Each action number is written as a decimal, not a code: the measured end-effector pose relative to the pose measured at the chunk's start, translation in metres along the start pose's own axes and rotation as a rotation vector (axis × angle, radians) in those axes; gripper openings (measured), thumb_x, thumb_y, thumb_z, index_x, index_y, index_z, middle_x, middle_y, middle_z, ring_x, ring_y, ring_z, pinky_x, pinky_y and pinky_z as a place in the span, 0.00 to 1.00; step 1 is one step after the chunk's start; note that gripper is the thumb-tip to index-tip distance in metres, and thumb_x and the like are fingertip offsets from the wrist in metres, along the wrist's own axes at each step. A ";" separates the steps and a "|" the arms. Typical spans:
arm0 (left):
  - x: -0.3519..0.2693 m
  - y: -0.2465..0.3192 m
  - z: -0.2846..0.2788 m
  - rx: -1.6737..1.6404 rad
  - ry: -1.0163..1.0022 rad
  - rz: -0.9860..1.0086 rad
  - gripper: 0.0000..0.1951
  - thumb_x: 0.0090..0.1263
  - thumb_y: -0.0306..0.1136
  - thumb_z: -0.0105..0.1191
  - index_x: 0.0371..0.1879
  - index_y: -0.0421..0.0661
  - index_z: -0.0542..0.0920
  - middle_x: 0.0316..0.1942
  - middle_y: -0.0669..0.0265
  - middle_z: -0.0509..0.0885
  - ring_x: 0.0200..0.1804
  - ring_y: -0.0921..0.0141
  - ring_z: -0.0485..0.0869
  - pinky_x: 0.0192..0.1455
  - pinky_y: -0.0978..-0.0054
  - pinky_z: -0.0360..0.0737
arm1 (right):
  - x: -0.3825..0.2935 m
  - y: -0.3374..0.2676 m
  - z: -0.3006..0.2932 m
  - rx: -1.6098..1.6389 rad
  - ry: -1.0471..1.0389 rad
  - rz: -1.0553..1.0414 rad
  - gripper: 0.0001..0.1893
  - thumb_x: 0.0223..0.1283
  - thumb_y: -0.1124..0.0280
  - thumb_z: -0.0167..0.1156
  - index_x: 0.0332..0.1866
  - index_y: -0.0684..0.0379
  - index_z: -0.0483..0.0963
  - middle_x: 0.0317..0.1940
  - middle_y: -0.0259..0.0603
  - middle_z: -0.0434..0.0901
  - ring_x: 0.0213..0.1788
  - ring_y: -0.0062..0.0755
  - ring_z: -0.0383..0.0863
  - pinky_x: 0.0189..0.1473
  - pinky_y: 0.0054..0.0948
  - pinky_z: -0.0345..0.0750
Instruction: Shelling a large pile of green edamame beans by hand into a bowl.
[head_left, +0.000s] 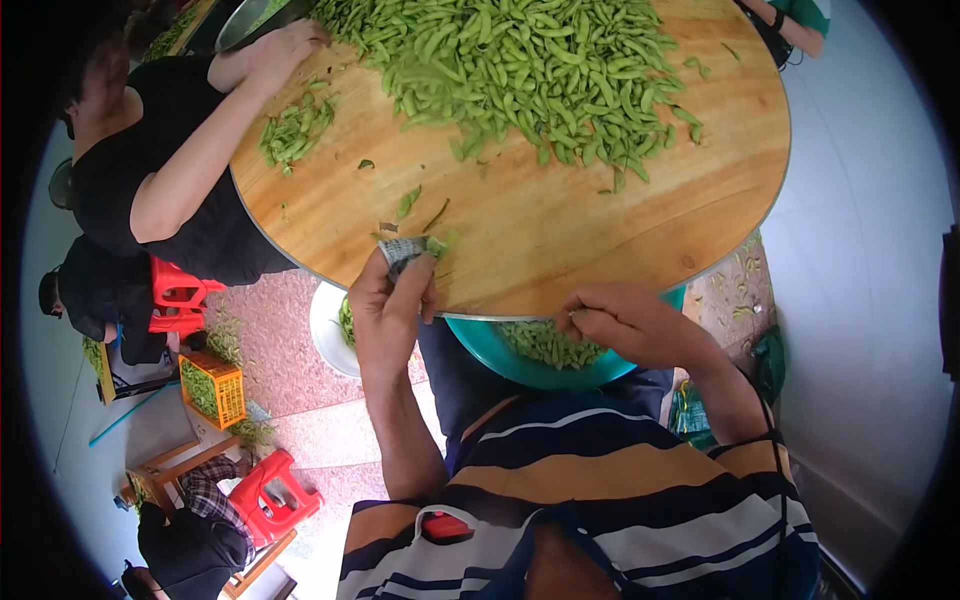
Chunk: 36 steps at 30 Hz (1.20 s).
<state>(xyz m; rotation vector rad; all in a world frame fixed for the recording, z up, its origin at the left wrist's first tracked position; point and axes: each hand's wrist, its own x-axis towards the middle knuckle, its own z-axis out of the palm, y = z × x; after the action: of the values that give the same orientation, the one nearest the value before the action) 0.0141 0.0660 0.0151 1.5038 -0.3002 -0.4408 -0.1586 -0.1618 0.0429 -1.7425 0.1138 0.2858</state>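
My left hand (394, 296) is over the near edge of the round wooden table (525, 240), with a grey woven wrap (403, 249) around a finger. A blurred green soybean pod (440, 246) is pinched between its thumb and that wrapped finger. My right hand (622, 322) hangs by the table edge, fingers curled and pressed together. Whether anything small is inside them cannot be seen. Below it, a teal basin (480, 352) in my lap contains shelled green beans (555, 345). A large heap of soybean pods (525, 75) covers the table's far side.
Loose pods (409, 201) and a small pile (296, 131) lie at left on the table. A person (172, 165) sits close there, forearm on the table. A white bowl (326, 337) is below left; an orange crate (214, 390) and red stools (274, 499) stand farther off.
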 end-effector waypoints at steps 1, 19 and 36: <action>0.000 -0.002 -0.002 -0.002 -0.005 -0.004 0.05 0.76 0.24 0.56 0.42 0.37 0.83 0.22 0.71 0.78 0.21 0.80 0.72 0.23 0.81 0.68 | -0.007 0.010 0.004 -0.036 0.007 -0.020 0.13 0.73 0.67 0.50 0.47 0.65 0.77 0.32 0.45 0.80 0.36 0.39 0.81 0.44 0.34 0.77; 0.008 -0.017 -0.029 -0.025 0.102 0.046 0.05 0.76 0.23 0.55 0.44 0.36 0.83 0.22 0.71 0.77 0.22 0.81 0.72 0.24 0.81 0.67 | -0.008 0.035 0.018 0.277 0.172 0.112 0.12 0.79 0.70 0.52 0.48 0.68 0.78 0.40 0.42 0.87 0.45 0.28 0.88 0.50 0.26 0.83; -0.007 -0.011 -0.071 -0.044 0.353 0.109 0.11 0.77 0.24 0.56 0.53 0.33 0.84 0.30 0.70 0.81 0.26 0.82 0.74 0.27 0.83 0.69 | 0.102 0.014 0.033 0.317 0.226 -0.206 0.13 0.78 0.74 0.50 0.54 0.70 0.79 0.50 0.43 0.86 0.56 0.30 0.84 0.64 0.28 0.77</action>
<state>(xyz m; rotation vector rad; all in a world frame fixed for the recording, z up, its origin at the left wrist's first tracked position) 0.0392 0.1318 0.0014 1.4831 -0.0925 -0.0905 -0.0675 -0.1236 -0.0016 -1.4520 0.1345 -0.0783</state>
